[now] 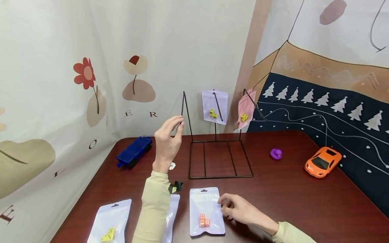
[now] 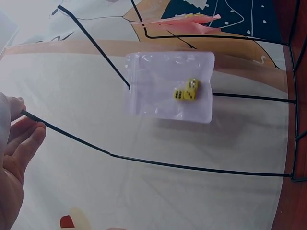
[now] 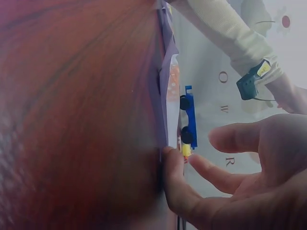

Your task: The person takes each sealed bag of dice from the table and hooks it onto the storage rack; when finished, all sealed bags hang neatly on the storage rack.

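My left hand [image 1: 168, 143] is raised over the table and pinches the front end of the left hook [image 2: 72, 134] of a black wire rack [image 1: 220, 177]. A white zip pouch of yellow dice [image 1: 213, 114] hangs from the middle hook, and a pink pouch [image 1: 247, 108] from the right one. Low at the front, my right hand [image 1: 241, 210] touches the right edge of a flat white pouch [image 1: 205, 202] holding orange dice [image 1: 202, 221]. In the right wrist view a fingertip meets that pouch's edge, with the thumb apart from it.
Another white pouch [image 1: 113, 214] with yellow dice lies at front left; a further pouch [image 1: 171, 216] is partly hidden under my left forearm. Around the rack are a blue toy wagon [image 1: 133, 152], a white chip [image 1: 172, 166], a purple duck [image 1: 276, 154] and an orange toy car [image 1: 323, 162].
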`<action>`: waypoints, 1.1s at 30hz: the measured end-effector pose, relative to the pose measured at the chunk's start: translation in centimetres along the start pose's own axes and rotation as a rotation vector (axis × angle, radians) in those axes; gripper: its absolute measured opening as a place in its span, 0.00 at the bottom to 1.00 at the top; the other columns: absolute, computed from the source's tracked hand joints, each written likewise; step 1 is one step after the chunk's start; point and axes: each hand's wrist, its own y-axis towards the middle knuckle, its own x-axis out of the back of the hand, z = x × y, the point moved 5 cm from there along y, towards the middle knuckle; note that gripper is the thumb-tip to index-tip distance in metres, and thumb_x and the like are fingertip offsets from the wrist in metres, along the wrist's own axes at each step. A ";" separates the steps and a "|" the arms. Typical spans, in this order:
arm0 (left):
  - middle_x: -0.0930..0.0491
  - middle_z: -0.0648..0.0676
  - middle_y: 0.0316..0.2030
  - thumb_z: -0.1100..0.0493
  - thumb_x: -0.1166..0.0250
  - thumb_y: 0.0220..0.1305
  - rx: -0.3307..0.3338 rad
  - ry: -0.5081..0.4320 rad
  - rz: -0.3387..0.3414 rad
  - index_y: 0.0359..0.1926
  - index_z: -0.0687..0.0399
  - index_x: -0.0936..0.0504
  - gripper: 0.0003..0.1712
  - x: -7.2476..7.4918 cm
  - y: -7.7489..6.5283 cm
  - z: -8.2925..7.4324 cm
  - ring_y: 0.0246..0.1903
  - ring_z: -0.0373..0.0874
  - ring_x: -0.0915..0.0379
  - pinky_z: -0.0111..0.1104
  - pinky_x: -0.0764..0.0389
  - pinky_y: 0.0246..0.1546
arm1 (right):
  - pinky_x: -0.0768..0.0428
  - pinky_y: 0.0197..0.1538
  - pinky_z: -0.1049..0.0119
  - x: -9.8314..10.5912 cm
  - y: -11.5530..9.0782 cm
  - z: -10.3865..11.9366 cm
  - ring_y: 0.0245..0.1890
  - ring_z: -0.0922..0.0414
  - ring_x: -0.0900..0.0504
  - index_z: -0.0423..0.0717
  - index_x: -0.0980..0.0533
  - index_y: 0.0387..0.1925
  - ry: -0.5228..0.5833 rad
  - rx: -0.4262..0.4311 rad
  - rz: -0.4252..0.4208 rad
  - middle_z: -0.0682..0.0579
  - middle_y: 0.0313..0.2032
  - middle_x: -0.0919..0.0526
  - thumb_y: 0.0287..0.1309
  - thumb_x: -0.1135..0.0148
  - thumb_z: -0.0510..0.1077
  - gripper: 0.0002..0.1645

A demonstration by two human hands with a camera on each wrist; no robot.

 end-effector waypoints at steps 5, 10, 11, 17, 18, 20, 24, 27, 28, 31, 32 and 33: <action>0.18 0.59 0.43 0.68 0.36 0.61 -0.004 0.005 0.000 0.41 0.67 0.16 0.08 -0.1 0.1 0.0 0.42 0.47 0.20 0.31 0.20 0.45 | 0.23 0.19 0.68 -0.3 0.1 -0.5 0.21 0.58 0.25 0.36 0.26 0.41 0.055 -0.028 0.004 0.51 0.28 0.27 0.56 0.44 0.32 0.10; 0.18 0.58 0.43 0.67 0.36 0.61 -0.003 0.007 -0.002 0.42 0.67 0.16 0.08 0.0 0.1 -0.1 0.43 0.47 0.20 0.31 0.20 0.46 | 0.25 0.17 0.69 -0.4 0.1 -0.5 0.20 0.60 0.26 0.36 0.25 0.40 0.053 -0.011 0.008 0.51 0.28 0.27 0.55 0.44 0.30 0.09; 0.18 0.58 0.43 0.67 0.36 0.62 -0.003 0.005 -0.002 0.42 0.67 0.16 0.08 0.1 0.2 -0.1 0.43 0.47 0.20 0.31 0.20 0.46 | 0.25 0.17 0.70 -0.4 0.1 -0.4 0.20 0.60 0.27 0.35 0.25 0.39 0.050 -0.006 0.009 0.51 0.28 0.27 0.54 0.44 0.30 0.09; 0.18 0.59 0.43 0.67 0.36 0.62 0.003 -0.003 0.001 0.42 0.67 0.16 0.08 -0.1 0.1 0.0 0.43 0.47 0.20 0.32 0.20 0.46 | 0.25 0.17 0.72 -0.5 0.0 -0.3 0.21 0.63 0.27 0.34 0.24 0.38 0.034 0.005 0.005 0.51 0.28 0.27 0.52 0.44 0.30 0.09; 0.18 0.59 0.43 0.67 0.36 0.62 0.005 -0.004 0.000 0.42 0.67 0.16 0.08 -0.1 0.0 0.0 0.43 0.47 0.20 0.32 0.21 0.46 | 0.25 0.17 0.72 -0.6 0.0 -0.3 0.21 0.63 0.27 0.34 0.24 0.38 0.035 0.006 0.004 0.51 0.28 0.27 0.52 0.44 0.30 0.09; 0.18 0.59 0.43 0.67 0.36 0.61 0.006 -0.002 0.000 0.41 0.67 0.16 0.08 -0.1 0.0 0.0 0.43 0.47 0.20 0.31 0.21 0.46 | 0.26 0.17 0.72 -0.7 0.0 -0.2 0.21 0.63 0.27 0.33 0.24 0.37 0.040 0.008 0.003 0.51 0.28 0.27 0.52 0.44 0.29 0.09; 0.18 0.58 0.43 0.67 0.36 0.61 0.006 -0.004 0.004 0.42 0.66 0.16 0.08 -0.2 -0.2 0.0 0.43 0.47 0.20 0.31 0.21 0.46 | 0.26 0.18 0.72 -0.7 0.0 -0.3 0.21 0.63 0.27 0.33 0.24 0.38 0.053 0.002 -0.005 0.51 0.28 0.26 0.53 0.44 0.29 0.09; 0.18 0.58 0.43 0.68 0.35 0.61 0.005 -0.003 0.003 0.42 0.66 0.16 0.08 -0.2 -0.1 0.0 0.43 0.47 0.20 0.31 0.21 0.46 | 0.26 0.18 0.73 -0.7 0.0 -0.3 0.23 0.62 0.26 0.34 0.23 0.38 0.056 -0.010 -0.015 0.53 0.29 0.26 0.53 0.44 0.29 0.10; 0.18 0.59 0.43 0.68 0.35 0.61 0.004 -0.002 0.002 0.42 0.66 0.16 0.08 -0.2 -0.1 0.0 0.43 0.47 0.20 0.31 0.21 0.46 | 0.26 0.19 0.72 -0.7 0.1 -0.3 0.23 0.62 0.25 0.33 0.23 0.38 0.057 -0.008 -0.019 0.52 0.29 0.25 0.52 0.44 0.29 0.10; 0.18 0.60 0.43 0.69 0.35 0.60 0.002 -0.003 -0.002 0.42 0.66 0.16 0.08 -0.1 0.0 0.0 0.43 0.47 0.20 0.31 0.21 0.46 | 0.26 0.20 0.73 -0.7 0.1 -0.3 0.24 0.61 0.24 0.33 0.23 0.38 0.059 -0.005 -0.027 0.51 0.31 0.24 0.51 0.44 0.28 0.11; 0.18 0.60 0.43 0.69 0.35 0.60 0.001 -0.003 -0.002 0.42 0.66 0.16 0.08 -0.1 0.0 0.0 0.43 0.47 0.20 0.31 0.21 0.46 | 0.26 0.20 0.73 -0.8 0.1 -0.4 0.24 0.61 0.24 0.33 0.23 0.38 0.067 -0.008 -0.028 0.50 0.31 0.24 0.50 0.44 0.28 0.11; 0.18 0.61 0.43 0.69 0.35 0.60 0.001 -0.004 -0.003 0.42 0.66 0.16 0.08 -0.2 0.0 0.0 0.43 0.47 0.20 0.31 0.21 0.46 | 0.25 0.21 0.73 -0.8 0.1 -0.4 0.25 0.61 0.24 0.33 0.23 0.38 0.077 -0.010 -0.028 0.49 0.32 0.24 0.49 0.43 0.28 0.12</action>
